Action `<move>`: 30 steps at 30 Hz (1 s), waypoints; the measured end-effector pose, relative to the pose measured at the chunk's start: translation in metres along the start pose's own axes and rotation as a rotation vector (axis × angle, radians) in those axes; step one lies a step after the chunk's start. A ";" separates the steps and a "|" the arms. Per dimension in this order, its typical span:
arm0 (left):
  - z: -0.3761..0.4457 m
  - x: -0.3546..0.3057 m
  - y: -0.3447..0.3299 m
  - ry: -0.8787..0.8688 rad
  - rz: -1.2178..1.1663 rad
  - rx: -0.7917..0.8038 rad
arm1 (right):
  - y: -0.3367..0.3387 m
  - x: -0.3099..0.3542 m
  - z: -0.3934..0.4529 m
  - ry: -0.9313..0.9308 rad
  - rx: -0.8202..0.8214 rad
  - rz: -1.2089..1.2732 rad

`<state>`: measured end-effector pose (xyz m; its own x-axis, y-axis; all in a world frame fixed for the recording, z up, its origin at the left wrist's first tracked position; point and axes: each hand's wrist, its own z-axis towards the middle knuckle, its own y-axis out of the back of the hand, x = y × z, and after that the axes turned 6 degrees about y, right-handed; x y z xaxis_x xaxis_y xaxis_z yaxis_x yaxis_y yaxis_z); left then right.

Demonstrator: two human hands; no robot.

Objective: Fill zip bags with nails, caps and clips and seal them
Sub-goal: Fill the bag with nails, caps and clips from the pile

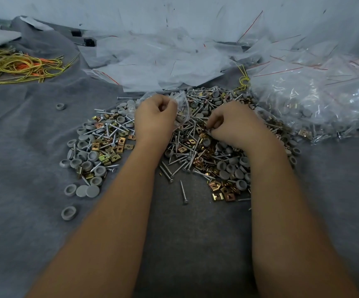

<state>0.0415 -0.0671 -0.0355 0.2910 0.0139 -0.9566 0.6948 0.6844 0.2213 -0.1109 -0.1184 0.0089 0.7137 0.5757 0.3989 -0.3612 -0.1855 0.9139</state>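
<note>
A wide heap of silver nails [184, 193], grey round caps [92, 191] and brass square clips [215, 186] lies on the grey cloth in front of me. My left hand [154, 117] is closed on a small clear zip bag [181, 104] held just above the heap's far side. My right hand [230, 123] rests on the heap to the right, its fingertips pinched together on small pieces; exactly which pieces is hidden by the fingers.
Empty clear zip bags [159, 59] with red seal lines are piled at the back. Filled bags [316, 104] lie heaped at the right. Yellow and orange cords [21, 65] lie at the far left. Loose caps [68, 212] sit apart on the cloth.
</note>
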 end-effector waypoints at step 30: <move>-0.001 0.000 -0.001 -0.014 0.013 -0.003 | -0.044 0.023 0.013 0.330 -0.363 0.213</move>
<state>0.0404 -0.0668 -0.0363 0.3096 0.0123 -0.9508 0.6888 0.6865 0.2332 -0.0707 -0.1073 -0.0209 0.3964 0.7863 0.4739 -0.7033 -0.0717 0.7072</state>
